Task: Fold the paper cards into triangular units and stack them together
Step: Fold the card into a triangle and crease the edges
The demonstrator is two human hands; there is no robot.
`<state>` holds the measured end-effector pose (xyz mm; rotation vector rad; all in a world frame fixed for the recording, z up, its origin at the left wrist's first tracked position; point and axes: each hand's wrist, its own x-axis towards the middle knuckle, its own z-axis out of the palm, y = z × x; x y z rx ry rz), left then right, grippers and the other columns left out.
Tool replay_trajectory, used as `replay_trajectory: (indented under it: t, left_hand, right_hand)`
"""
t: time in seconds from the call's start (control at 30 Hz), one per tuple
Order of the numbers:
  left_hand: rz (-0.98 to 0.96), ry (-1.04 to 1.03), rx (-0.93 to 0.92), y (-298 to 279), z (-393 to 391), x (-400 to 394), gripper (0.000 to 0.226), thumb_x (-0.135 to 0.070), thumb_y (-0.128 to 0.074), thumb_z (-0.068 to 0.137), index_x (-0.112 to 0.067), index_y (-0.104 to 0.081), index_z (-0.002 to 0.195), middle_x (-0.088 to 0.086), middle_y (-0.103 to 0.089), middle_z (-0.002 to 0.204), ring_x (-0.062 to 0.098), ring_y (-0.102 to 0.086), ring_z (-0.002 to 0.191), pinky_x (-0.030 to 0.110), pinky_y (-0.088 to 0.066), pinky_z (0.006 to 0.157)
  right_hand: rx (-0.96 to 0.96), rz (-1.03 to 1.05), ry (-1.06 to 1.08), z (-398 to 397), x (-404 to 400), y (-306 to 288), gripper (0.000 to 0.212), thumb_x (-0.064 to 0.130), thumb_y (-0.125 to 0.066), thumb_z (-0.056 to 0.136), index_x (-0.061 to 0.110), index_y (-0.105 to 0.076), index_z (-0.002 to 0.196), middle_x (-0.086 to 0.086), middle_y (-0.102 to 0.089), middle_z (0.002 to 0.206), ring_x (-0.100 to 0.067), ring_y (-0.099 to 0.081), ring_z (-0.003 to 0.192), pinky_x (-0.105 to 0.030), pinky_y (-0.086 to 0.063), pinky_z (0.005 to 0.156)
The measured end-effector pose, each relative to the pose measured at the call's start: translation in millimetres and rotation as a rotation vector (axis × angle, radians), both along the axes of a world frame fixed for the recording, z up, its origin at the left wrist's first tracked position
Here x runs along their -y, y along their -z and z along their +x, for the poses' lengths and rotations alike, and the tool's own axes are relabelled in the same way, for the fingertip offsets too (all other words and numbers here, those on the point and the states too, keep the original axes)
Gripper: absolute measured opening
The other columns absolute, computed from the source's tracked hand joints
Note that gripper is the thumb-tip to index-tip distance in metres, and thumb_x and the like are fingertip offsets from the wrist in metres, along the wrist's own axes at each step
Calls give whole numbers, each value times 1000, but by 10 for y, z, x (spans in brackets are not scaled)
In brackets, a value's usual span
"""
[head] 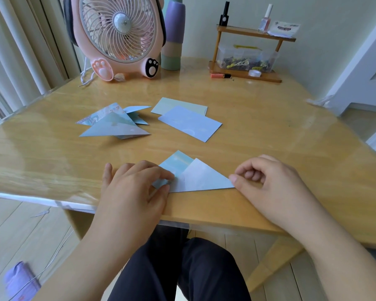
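- Head view, near edge of the glossy light-wood table [258, 131]: a pale blue paper card half-folded into a triangle [195, 177] lies flat between both hands, its right flap folded over, a patterned teal flap poking up behind it.
- The left hand [135, 187] rests on the card's left end, fingers curled with fingertips and thumb pinching the paper there, so that grip is grasping the card.
- The right hand [271, 179] sits at the card's right tip, fingers loosely curled in, thumb tip pressing the point down onto the table. Looks like a press rather than a real pinch.
- Further back on the left, a loose pile of finished blue and teal folded triangular units [115, 122] overlaps in a heap.
- Just right of that pile, two flat unfolded cards: a light blue rectangular one [190, 123] lying partly over a pale green rectangular one [178, 105].
- Back of the table: a pink desk fan with paw-print feet [117, 35], a tall purple, peach and green bottle [173, 35] beside it, and a small wooden two-tier shelf [248, 53] with nail polish bottles on top and a clear plastic box below.
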<state>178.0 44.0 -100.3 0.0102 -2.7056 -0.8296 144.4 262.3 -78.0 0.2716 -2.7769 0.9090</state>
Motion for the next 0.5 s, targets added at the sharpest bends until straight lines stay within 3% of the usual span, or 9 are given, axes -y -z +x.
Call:
replay_trajectory:
  t: [0.1, 0.17, 0.3, 0.5]
  left_hand:
    - [-24, 18, -28, 12, 0, -2, 17, -16, -65, 86, -32, -71, 86, -22, -57, 89, 17, -54, 94, 59, -14, 109]
    - [-63, 43, -75, 33, 5, 8, 16, -25, -58, 86, -33, -71, 81, -20, -59, 88, 17, -57, 90, 64, -18, 105]
    - [-58, 98, -86, 60, -4, 18, 35, -58, -42, 77, -36, -69, 80, -22, -58, 89, 14, -56, 92, 63, -19, 105]
    - [-71, 141, -82, 50, -66, 32, 43, -68, -43, 70, -38, -70, 84, -23, -56, 88, 15, -52, 93, 65, -20, 106]
  right_hand:
    - [75, 102, -25, 32, 86, 1, 16, 41, -65, 79, 28, -58, 83, 15, -49, 89, 4, -44, 85, -8, -33, 68]
    - [129, 124, -25, 62, 154, -32, 17, 42, -65, 80, 29, -54, 80, 15, -49, 89, 3, -45, 84, -8, -34, 65]
    - [187, -101, 30, 42, 215, -112, 15, 30, -69, 80, 26, -55, 77, 11, -56, 68, 0, -49, 57, -11, -39, 53]
    - [464, -439, -44, -4, 265, -211, 12, 11, -64, 85, 19, -60, 93, 4, -67, 71, -7, -61, 53, -23, -47, 61]
